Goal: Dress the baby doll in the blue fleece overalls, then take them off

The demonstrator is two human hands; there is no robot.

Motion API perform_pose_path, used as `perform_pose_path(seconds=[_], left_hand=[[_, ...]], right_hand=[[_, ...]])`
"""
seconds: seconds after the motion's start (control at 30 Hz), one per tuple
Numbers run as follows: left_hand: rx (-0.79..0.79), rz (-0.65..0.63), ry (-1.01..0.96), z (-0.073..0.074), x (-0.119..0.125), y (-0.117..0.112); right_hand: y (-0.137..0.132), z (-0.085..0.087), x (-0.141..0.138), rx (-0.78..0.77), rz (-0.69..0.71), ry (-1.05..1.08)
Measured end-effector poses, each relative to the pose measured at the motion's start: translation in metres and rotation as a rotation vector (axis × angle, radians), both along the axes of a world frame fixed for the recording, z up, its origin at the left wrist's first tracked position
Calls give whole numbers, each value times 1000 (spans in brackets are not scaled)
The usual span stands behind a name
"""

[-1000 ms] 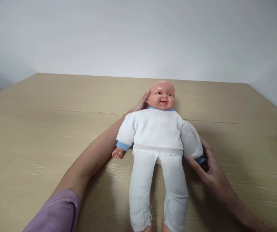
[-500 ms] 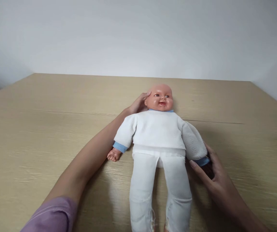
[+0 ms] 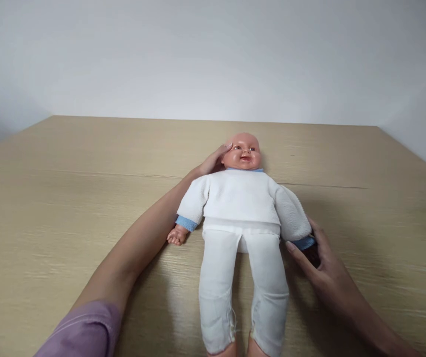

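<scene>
A baby doll [image 3: 239,196] in a white fleece top with blue cuffs and white trousers lies face up on the wooden table. My left hand [image 3: 215,159] cups the side of its bald head, the thumb pressed near the temple; my other fingers are hidden behind the head. Along the doll's arm at the left runs my own forearm. On the other side, my right hand [image 3: 319,255] curls around the end of the doll's sleeve, thumb in front and fingers behind. The doll's hand there is mostly covered. The feet pass out of view at the bottom.
The pale wooden table [image 3: 68,213] fills most of the lower view, with a thin seam running across it. Behind it rises a plain whitish wall [image 3: 213,59]. The table's far corners show at left and right.
The doll and my right hand appear slightly further left, and more of the doll's lower legs shows. Both hands keep the same places on the doll.
</scene>
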State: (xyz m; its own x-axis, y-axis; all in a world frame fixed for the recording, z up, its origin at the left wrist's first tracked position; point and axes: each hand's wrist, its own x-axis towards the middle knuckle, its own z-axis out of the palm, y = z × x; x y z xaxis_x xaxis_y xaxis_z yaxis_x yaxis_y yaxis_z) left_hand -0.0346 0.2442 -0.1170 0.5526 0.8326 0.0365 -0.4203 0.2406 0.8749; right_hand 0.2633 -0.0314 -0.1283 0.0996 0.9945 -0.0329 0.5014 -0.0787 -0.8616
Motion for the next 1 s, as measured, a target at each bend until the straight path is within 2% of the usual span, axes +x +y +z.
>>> perform_pose_path(seconds=[0.27, 0.4, 0.6, 0.83, 1.0], left_hand=[[-43, 48, 54, -17, -7, 22], [-24, 36, 40, -12, -6, 17], [-19, -51, 51, 2, -1, 2], [-32, -34, 55, -9, -1, 17], [-36, -27, 50, -6, 0, 11]], right_hand=[[2, 1, 0, 28, 7, -50], [3, 2, 0, 23, 8, -54], [3, 2, 1, 39, 19, -68], [5, 0, 1, 70, 48, -89], [7, 2, 1, 125, 65, -123]])
